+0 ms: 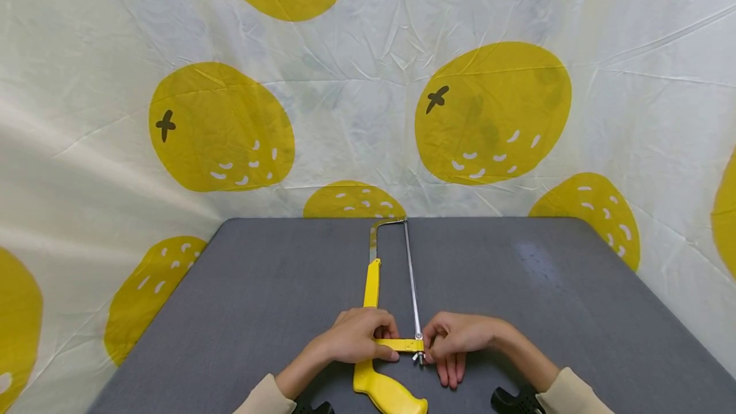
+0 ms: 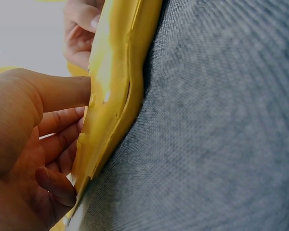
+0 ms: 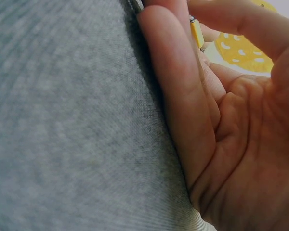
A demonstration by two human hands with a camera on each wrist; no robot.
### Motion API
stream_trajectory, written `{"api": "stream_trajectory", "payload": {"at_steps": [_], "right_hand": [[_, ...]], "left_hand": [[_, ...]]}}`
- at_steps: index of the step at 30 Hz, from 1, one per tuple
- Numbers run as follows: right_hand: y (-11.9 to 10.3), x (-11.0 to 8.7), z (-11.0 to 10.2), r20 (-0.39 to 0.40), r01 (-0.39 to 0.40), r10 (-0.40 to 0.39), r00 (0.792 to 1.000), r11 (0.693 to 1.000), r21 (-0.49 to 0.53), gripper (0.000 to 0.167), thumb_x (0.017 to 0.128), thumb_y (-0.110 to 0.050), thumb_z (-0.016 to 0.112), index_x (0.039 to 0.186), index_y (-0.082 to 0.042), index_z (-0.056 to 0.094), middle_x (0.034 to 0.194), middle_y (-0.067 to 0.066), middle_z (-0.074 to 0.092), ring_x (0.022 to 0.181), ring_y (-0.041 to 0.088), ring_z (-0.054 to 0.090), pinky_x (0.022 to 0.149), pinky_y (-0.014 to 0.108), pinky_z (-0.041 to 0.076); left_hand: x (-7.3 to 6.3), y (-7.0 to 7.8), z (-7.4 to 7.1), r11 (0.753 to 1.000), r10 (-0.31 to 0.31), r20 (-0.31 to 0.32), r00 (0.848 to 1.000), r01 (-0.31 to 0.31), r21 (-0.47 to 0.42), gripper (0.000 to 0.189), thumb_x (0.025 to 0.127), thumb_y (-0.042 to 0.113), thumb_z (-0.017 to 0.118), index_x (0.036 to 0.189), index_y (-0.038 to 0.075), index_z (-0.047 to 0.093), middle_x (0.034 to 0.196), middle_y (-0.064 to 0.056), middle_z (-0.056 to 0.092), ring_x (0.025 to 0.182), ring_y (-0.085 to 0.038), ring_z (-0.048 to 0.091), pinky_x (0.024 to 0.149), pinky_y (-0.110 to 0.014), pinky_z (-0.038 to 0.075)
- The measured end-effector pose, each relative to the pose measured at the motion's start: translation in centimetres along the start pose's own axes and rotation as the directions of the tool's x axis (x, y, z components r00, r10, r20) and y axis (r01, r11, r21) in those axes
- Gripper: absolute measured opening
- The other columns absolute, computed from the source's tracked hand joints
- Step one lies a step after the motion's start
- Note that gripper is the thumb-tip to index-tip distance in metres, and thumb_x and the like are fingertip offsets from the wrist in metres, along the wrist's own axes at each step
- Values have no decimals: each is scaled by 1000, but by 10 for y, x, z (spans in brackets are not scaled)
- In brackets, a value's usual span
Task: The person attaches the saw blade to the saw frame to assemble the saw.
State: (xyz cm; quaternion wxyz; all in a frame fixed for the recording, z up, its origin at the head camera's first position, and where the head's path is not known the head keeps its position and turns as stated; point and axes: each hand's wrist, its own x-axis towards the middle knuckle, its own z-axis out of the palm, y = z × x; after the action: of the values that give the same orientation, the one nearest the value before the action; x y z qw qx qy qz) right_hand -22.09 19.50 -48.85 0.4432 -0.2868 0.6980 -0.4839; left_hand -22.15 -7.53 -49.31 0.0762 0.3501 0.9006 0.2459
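A hacksaw with a yellow frame and handle lies on the grey table, its bow pointing away from me. Its thin metal blade runs along the right side. My left hand grips the frame where the yellow crosspiece branches off above the handle, thumb on the near side. At the crosspiece's right end is a small wing nut. My right hand has its thumb and bent forefinger pinched in at this nut. Its lower fingers stretch down along the table.
The grey cloth-covered table reaches back to a pale curtain printed with large yellow fruit. The hacksaw's far end comes close to the table's back edge. Dark wrist mounts sit by both sleeves.
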Motion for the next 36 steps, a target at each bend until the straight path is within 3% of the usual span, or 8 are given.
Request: {"api": "stream_trajectory", "payload": {"at_steps": [17, 27, 36], "right_hand": [[1, 1, 3, -6, -4, 4, 1000, 1000, 21, 22, 98, -8, 63, 106, 12, 63, 94, 60, 52, 60, 6, 72, 53, 23, 57], [1, 3, 4, -29, -11, 11, 1000, 1000, 2, 15, 96, -8, 63, 102, 6, 65, 89, 55, 59, 58, 7, 72, 51, 23, 56], [0, 2, 5, -37, -8, 8, 999, 1000, -14, 17, 96, -7, 62, 101, 9, 65, 87, 53, 60, 57, 7, 72, 50, 23, 55]], "left_hand": [[-2, -1, 1, 1000, 9, 6, 1000, -9, -8, 17, 84, 43, 84, 88, 36, 69, 77, 19, 56, 67, 4, 50, 60, -20, 38], [-2, -2, 1, 1000, 12, 5, 1000, -12, -2, 17, 84, 42, 84, 88, 35, 69, 77, 19, 55, 67, 5, 50, 60, -20, 38], [-2, -2, 1, 1000, 10, -1, 1000, -10, 11, 18, 84, 43, 84, 88, 36, 69, 77, 20, 55, 67, 5, 50, 60, -20, 38]]}}
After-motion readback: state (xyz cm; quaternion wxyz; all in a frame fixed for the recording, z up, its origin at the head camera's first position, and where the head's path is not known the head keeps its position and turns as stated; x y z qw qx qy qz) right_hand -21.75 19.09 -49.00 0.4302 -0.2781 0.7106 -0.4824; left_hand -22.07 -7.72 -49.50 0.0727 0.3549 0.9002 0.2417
